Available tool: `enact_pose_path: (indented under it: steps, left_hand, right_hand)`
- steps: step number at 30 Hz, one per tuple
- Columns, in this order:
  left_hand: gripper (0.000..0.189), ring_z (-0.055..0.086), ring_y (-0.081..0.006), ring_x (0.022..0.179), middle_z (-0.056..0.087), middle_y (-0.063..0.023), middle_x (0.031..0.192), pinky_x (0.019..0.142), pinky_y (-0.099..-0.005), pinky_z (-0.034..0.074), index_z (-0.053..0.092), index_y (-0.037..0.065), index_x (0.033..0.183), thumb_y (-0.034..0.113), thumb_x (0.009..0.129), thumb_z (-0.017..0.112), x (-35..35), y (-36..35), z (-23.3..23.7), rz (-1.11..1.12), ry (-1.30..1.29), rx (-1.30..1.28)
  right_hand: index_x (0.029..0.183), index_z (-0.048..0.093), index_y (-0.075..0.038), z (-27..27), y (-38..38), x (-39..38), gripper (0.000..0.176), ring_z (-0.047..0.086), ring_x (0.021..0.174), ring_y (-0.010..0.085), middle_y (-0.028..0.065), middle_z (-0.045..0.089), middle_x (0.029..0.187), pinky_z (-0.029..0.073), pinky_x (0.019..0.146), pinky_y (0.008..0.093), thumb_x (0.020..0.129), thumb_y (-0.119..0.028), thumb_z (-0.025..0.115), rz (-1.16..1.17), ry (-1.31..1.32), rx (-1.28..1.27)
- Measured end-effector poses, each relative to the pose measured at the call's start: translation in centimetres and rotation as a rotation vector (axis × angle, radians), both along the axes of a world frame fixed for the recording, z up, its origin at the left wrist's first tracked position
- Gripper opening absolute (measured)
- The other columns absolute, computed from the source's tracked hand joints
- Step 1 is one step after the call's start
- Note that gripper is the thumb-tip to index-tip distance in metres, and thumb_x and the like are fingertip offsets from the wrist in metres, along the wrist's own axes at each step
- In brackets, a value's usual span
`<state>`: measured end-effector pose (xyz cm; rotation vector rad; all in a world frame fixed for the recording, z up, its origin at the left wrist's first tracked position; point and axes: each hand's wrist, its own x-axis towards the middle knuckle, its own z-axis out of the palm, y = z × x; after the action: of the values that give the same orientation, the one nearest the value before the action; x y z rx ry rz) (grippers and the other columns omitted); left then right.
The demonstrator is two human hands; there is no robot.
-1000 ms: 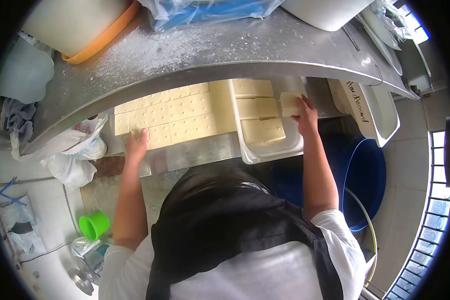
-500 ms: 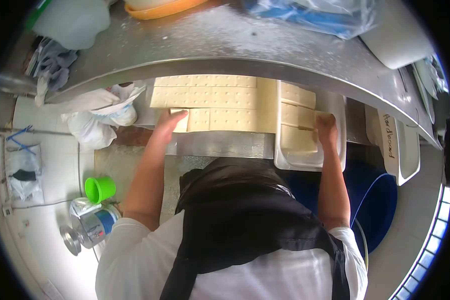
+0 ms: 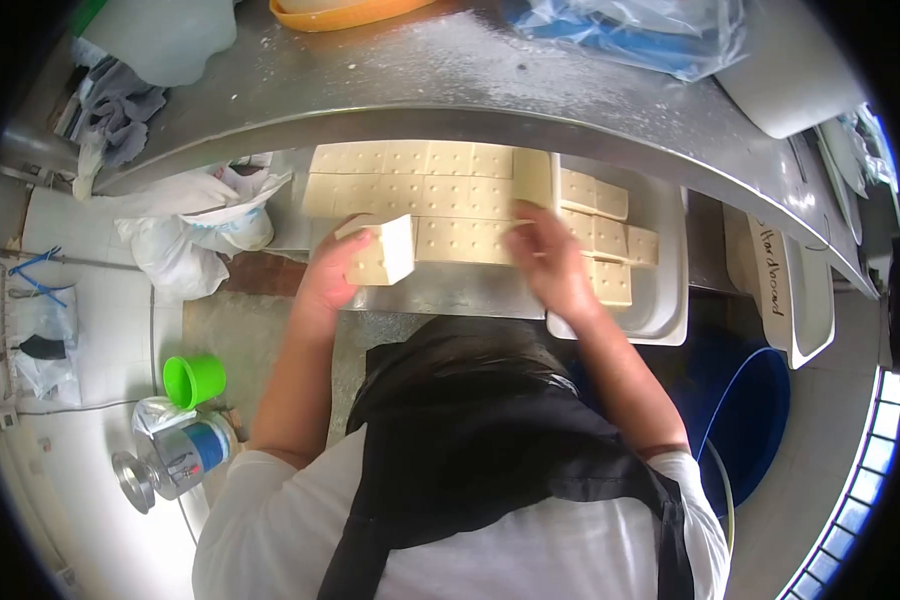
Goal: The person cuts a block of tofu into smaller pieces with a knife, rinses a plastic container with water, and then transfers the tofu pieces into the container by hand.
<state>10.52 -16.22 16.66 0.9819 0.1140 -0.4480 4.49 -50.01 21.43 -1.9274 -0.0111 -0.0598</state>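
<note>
A pale, dimpled tofu block (image 3: 382, 252) is gripped in my left hand (image 3: 332, 268), lifted and tilted at the near left corner of the scored tofu slab (image 3: 460, 192). My right hand (image 3: 552, 262) hovers between the slab's right end and the white tub (image 3: 670, 290). Its fingers are apart and slightly blurred, with nothing visible in them. Inside the tub, several tofu blocks (image 3: 610, 240) lie side by side, partly hidden behind my right hand.
A steel shelf (image 3: 370, 105) overhangs the slab's far edge. White bags (image 3: 185, 250) hang at left above a green bucket (image 3: 195, 380). To the right are a labelled white bin (image 3: 800, 300) and a large blue barrel (image 3: 750, 430).
My left hand has raised a tofu block off the slab's corner. My right hand has let go of a block in the tub and swung left toward the slab.
</note>
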Motion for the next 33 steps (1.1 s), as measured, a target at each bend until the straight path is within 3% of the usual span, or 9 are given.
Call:
enact_pose_path:
  steps: [2, 4, 8, 11, 17, 19, 22, 28, 33]
  left_hand:
    - [0.047, 0.070, -0.0215, 0.112, 0.071, -0.0099, 0.122, 0.096, -0.0362, 0.057, 0.057, 0.000, 0.140, 0.021, 0.101, 0.070, -0.3, -4.4, 3.2, -0.039, -0.070, 0.013]
    - [0.053, 0.067, -0.0182, 0.113, 0.068, -0.0090, 0.126, 0.093, -0.0334, 0.056, 0.055, 0.001, 0.144, 0.033, 0.104, 0.070, -0.6, -7.7, 5.4, -0.108, -0.019, -0.013]
    - [0.048, 0.066, -0.0201, 0.107, 0.067, -0.0095, 0.122, 0.089, -0.0377, 0.056, 0.055, 0.002, 0.144, 0.035, 0.110, 0.060, -2.4, -10.3, 9.6, -0.302, -0.133, 0.219]
    - [0.043, 0.065, -0.0177, 0.099, 0.066, -0.0077, 0.113, 0.079, -0.0348, 0.056, 0.058, 0.002, 0.139, 0.034, 0.111, 0.059, -3.1, -9.1, 8.0, -0.247, -0.134, 0.353]
    - [0.041, 0.065, -0.0177, 0.098, 0.066, -0.0087, 0.114, 0.079, -0.0346, 0.057, 0.059, 0.003, 0.139, 0.034, 0.110, 0.060, -4.1, -7.3, 3.3, -0.280, -0.080, 0.470]
    - [0.050, 0.065, -0.0218, 0.111, 0.063, -0.0125, 0.130, 0.093, -0.0386, 0.056, 0.050, 0.002, 0.148, 0.033, 0.111, 0.059, -5.4, -9.9, 4.5, -0.389, -0.046, 0.365]
    - [0.059, 0.059, -0.0241, 0.127, 0.055, -0.0153, 0.145, 0.107, -0.0417, 0.049, 0.040, 0.002, 0.157, 0.031, 0.110, 0.060, -6.2, -13.0, 6.4, -0.522, -0.075, 0.069]
    - [0.065, 0.053, -0.0217, 0.136, 0.054, -0.0126, 0.149, 0.113, -0.0387, 0.044, 0.036, 0.002, 0.161, 0.023, 0.107, 0.065, -6.7, -14.9, 8.0, -0.372, -0.255, 0.201]
    - [0.061, 0.073, -0.0361, 0.090, 0.071, -0.0268, 0.118, 0.069, -0.0506, 0.063, 0.057, -0.001, 0.141, 0.049, 0.111, 0.040, -5.4, -13.8, 5.9, -0.410, 0.287, -0.395]
  right_hand:
    - [0.152, 0.049, -0.004, 2.7, 3.4, -0.1, 0.063, 0.064, 0.118, 0.0259, 0.0163, 0.060, 0.145, 0.056, 0.098, 0.0380, 0.100, -0.025, 0.077, 0.138, -0.095, -0.012]
    - [0.154, 0.044, -0.001, 3.5, 4.5, -0.1, 0.067, 0.063, 0.121, 0.0293, 0.0160, 0.061, 0.143, 0.053, 0.103, 0.0411, 0.101, -0.028, 0.075, 0.134, -0.055, 0.039]
    - [0.151, 0.045, -0.002, 2.8, 1.8, -0.8, 0.055, 0.064, 0.124, 0.0286, 0.0146, 0.062, 0.139, 0.053, 0.106, 0.0449, 0.105, -0.023, 0.067, 0.047, 0.378, 1.177]
    - [0.154, 0.046, -0.005, 0.4, -1.1, -3.2, 0.056, 0.062, 0.126, 0.0269, 0.0106, 0.061, 0.142, 0.050, 0.108, 0.0442, 0.107, -0.033, 0.059, 0.020, 0.432, 1.350]
    - [0.153, 0.047, -0.005, 0.8, -3.2, -6.0, 0.056, 0.060, 0.128, 0.0254, 0.0112, 0.062, 0.140, 0.050, 0.108, 0.0455, 0.106, -0.030, 0.061, -0.050, 0.376, 1.382]
    - [0.152, 0.047, -0.004, 1.8, -3.0, -6.0, 0.054, 0.060, 0.128, 0.0251, 0.0120, 0.062, 0.138, 0.050, 0.108, 0.0452, 0.106, -0.029, 0.062, -0.039, 0.338, 1.323]
    - [0.148, 0.048, -0.002, 3.6, -2.3, -6.0, 0.052, 0.064, 0.120, 0.0225, 0.0131, 0.064, 0.132, 0.052, 0.104, 0.0410, 0.105, -0.024, 0.068, -0.186, 0.322, 1.098]
    - [0.150, 0.044, 0.004, 6.2, -2.4, -6.9, 0.057, 0.065, 0.110, 0.0195, 0.0138, 0.062, 0.128, 0.055, 0.096, 0.0347, 0.107, -0.028, 0.066, -0.064, 0.243, 0.606]
    - [0.148, 0.048, 0.001, 7.7, -2.3, -7.9, 0.046, 0.068, 0.108, 0.0243, 0.0162, 0.065, 0.131, 0.057, 0.094, 0.0396, 0.110, -0.021, 0.059, -0.041, 0.315, 0.961]
